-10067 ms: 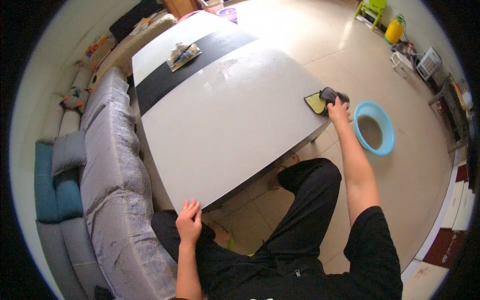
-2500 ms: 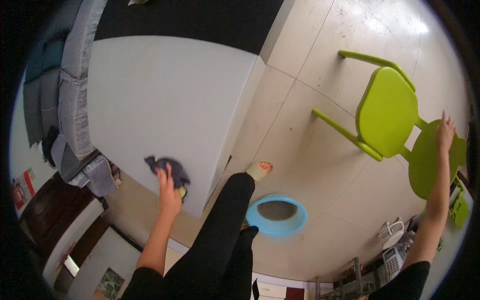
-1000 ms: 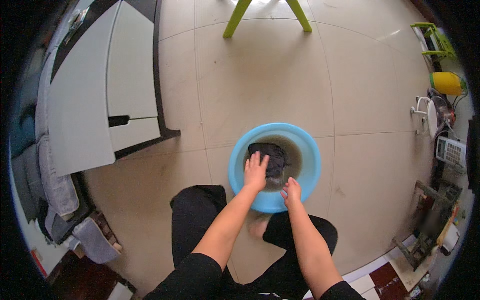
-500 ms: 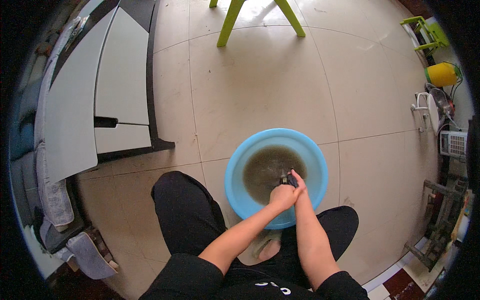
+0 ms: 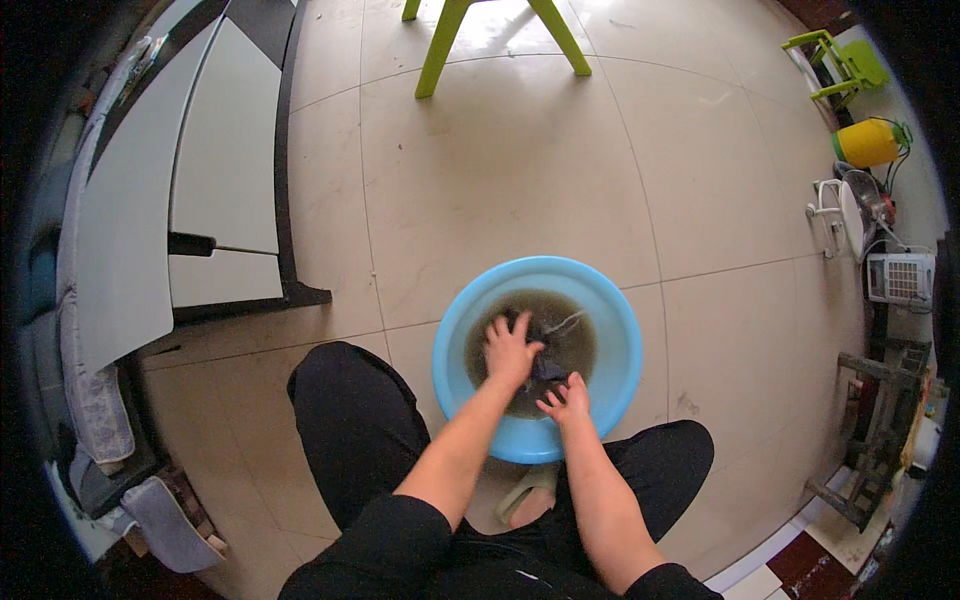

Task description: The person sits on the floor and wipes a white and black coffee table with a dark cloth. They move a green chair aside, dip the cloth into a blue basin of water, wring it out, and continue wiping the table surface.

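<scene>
Between my knees stands a round light-blue basin [image 5: 620,400] holding murky brown water. A dark, wet piece of cloth [image 5: 545,362] lies in the water, partly sunk, with a pale cord-like strand beside it. My left hand [image 5: 510,350] is over the left part of the water, fingers spread, palm down at the cloth. On the right, near the basin's front rim, my right hand [image 5: 568,400] has its fingers apart beside the cloth. How much of the cloth lies below the water is hidden.
A white-topped table [image 5: 225,150] with a dark frame stands at the left. Green stool legs [image 5: 445,50] rise ahead. Along the right wall are a green chair [image 5: 850,65], a yellow container [image 5: 868,143], a white appliance [image 5: 900,278] and a dark wooden rack [image 5: 880,400].
Both hands were together, gripping the dark cloth above the water. Now they have parted, the left moving left, and the cloth is down in the water. The view has shifted slightly.
</scene>
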Demonstrator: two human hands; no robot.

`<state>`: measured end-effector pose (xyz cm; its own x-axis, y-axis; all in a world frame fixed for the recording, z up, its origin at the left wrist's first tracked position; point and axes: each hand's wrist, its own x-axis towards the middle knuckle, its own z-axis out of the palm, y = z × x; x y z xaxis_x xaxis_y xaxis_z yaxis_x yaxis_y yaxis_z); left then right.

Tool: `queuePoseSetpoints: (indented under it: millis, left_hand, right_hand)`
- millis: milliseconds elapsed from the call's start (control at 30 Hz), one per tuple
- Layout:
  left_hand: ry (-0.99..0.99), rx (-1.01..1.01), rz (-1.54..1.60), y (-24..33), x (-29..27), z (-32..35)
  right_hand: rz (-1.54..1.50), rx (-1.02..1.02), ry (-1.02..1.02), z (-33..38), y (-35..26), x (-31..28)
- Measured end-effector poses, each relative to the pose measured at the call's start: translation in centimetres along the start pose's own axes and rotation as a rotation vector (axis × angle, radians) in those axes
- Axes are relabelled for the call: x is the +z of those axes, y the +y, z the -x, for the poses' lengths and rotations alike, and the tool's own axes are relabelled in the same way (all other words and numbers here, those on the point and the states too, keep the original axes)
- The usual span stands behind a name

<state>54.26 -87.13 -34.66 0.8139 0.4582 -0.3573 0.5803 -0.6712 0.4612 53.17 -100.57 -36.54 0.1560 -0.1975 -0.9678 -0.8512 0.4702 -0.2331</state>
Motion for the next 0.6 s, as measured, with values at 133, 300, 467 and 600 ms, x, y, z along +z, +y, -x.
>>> queuePoseSetpoints:
  millis: [133,300,467,600]
  left_hand:
    - [-0.423,-0.009,0.812,-0.7,7.1,1.6]
    - [-0.644,0.151,0.577,5.5,-1.8,3.3]
    - [-0.173,0.098,0.245,6.2,-1.9,2.8]
    - [0.059,0.309,-0.042,1.6,-0.9,-1.8]
  right_hand:
    - [-0.076,0.230,-0.389,-4.0,-0.3,0.0]
    - [0.083,0.017,-0.380,-1.0,-4.7,0.0]
    - [0.263,-0.173,-0.347,0.8,-3.3,1.6]
    - [0.164,0.001,-0.288,3.7,-1.7,3.0]
